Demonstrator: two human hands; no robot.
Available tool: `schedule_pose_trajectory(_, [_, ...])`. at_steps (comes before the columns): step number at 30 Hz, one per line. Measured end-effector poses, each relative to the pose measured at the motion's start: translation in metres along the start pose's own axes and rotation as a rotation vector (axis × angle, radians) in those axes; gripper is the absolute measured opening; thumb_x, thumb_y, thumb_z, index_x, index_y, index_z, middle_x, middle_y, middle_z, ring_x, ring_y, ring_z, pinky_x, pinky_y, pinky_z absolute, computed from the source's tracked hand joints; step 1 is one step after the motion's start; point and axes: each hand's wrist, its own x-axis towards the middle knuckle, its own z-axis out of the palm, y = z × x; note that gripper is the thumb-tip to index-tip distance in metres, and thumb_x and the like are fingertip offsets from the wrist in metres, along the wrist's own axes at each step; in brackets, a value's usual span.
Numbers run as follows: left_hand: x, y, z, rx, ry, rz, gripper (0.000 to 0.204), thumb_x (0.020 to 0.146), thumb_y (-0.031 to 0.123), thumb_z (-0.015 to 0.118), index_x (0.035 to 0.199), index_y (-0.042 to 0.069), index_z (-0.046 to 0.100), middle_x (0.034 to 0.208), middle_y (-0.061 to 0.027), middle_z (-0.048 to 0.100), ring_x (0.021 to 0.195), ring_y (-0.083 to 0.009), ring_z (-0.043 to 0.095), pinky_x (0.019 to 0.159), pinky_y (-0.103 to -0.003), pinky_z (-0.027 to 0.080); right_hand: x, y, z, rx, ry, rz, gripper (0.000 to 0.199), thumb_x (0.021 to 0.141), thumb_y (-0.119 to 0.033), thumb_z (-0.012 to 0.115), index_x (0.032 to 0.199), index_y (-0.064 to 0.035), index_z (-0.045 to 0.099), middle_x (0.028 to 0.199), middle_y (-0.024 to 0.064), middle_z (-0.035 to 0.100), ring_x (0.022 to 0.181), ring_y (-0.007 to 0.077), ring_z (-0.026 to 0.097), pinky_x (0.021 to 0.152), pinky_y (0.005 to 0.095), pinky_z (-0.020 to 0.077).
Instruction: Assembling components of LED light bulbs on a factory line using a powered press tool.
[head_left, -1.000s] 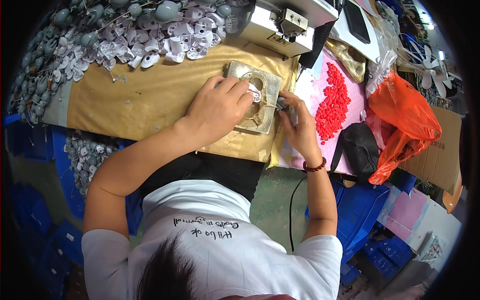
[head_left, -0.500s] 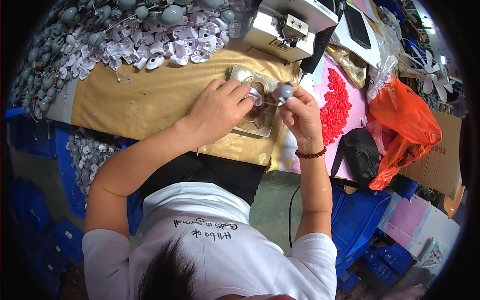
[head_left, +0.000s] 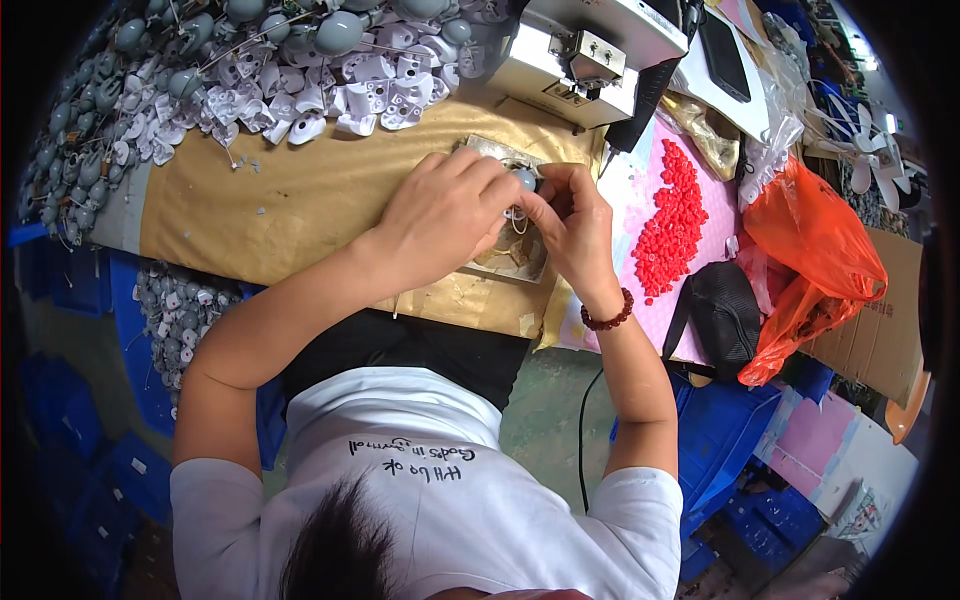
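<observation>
A small grey rounded plastic piece [head_left: 524,179] sits between my two hands, above a square metal fixture [head_left: 484,146] with a round hollow. My right hand [head_left: 578,225] has closed on the grey piece with thumb and fingers. From the left, my left hand [head_left: 440,215] reaches over the fixture, its fingers curled down against the same spot; a white part it grips is mostly hidden beneath them. A thin pale wire [head_left: 518,222] loops below the fingertips. Brown paper [head_left: 300,210] covers the bench under the fixture.
White shell pieces [head_left: 300,105] and grey rounded parts [head_left: 340,34] are heaped along the far left. A boxy metal machine [head_left: 570,75] stands behind the fixture. Small red parts [head_left: 670,225] lie to the right, beside a black pouch [head_left: 722,315] and an orange bag [head_left: 810,230].
My right hand has moved left with the grey piece, bringing it against my left fingers over the fixture. The white part, visible before, is now mostly covered.
</observation>
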Motion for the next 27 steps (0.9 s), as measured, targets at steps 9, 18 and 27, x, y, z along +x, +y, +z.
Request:
schedule_pose_trajectory(9, [0.012,0.003,0.005,0.085,-0.054,-0.041,0.034,0.075,0.013,0.072,0.107,0.006,0.063,0.099,-0.0068,0.061,0.099,-0.0250,0.058,0.082,-0.039,0.046,0.066,0.031,-0.050,0.087,0.494,-0.129,0.036,0.094,-0.011,0.066,0.126,0.0023,0.056,0.112,0.0113,0.063,0.094,0.0159,0.061,0.079,0.0286,0.0509])
schedule_pose_trajectory(18, [0.016,0.006,0.007,0.074,-0.030,-0.082,0.030,0.075,0.013,0.072,0.102,0.006,0.062,0.094,-0.0069,0.060,0.096,-0.0255,0.058,0.081,-0.039,0.046,0.110,0.045,-0.064,0.404,0.594,-0.035,0.042,0.084,-0.006,0.077,0.120,0.0045,0.057,0.101,0.0104,0.067,0.086,0.0134,0.065,0.074,0.0251,0.0524])
schedule_pose_trajectory(27, [0.013,0.006,0.008,0.040,0.038,-0.112,0.032,0.074,0.014,0.075,0.103,0.007,0.063,0.093,-0.0073,0.061,0.094,-0.0272,0.059,0.081,-0.040,0.047,0.122,-0.070,-0.086,0.683,0.409,-0.562,0.070,0.088,0.008,0.061,0.147,-0.0047,0.024,0.079,0.0130,0.061,0.064,0.0200,0.060,0.065,0.0395,0.0544])
